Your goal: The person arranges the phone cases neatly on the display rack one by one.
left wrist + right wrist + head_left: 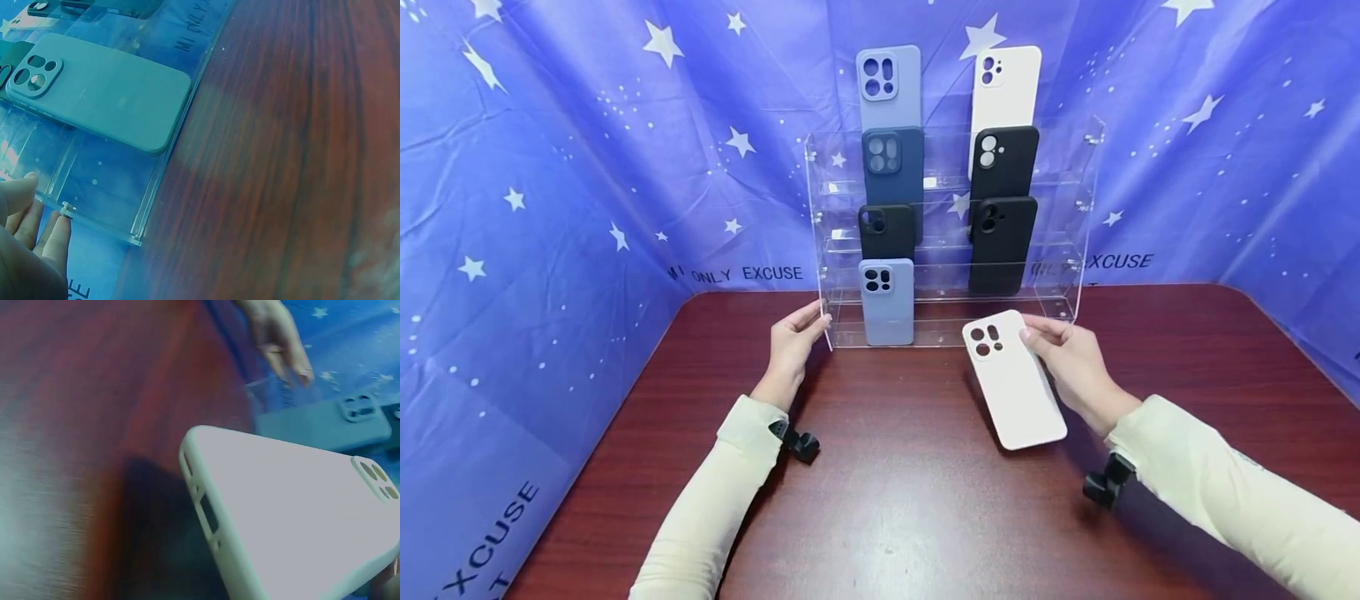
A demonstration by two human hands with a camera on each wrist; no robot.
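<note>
My right hand (pixel 1078 367) pinches a white phone case (pixel 1018 392) near its upper right corner. The case is tilted, its camera cutouts toward the clear display rack (pixel 842 335). In the right wrist view the white case (pixel 294 512) fills much of the picture. My left hand (pixel 788 350) holds the lower left side panel of the rack between thumb and fingers. Close to it, on the bottom tier, stands a light blue phone case (pixel 889 312). In the left wrist view that light blue case (pixel 112 94) lies beyond my fingertips (pixel 57 234).
Left column, upward: a black case (pixel 887 237), dark blue case (pixel 906 187) and grey-blue case (pixel 906 100). Right column: two black cases (pixel 1003 258) below a white case (pixel 1017 92). A starry blue cloth (pixel 587 167) hangs behind the reddish-brown table (pixel 850 500).
</note>
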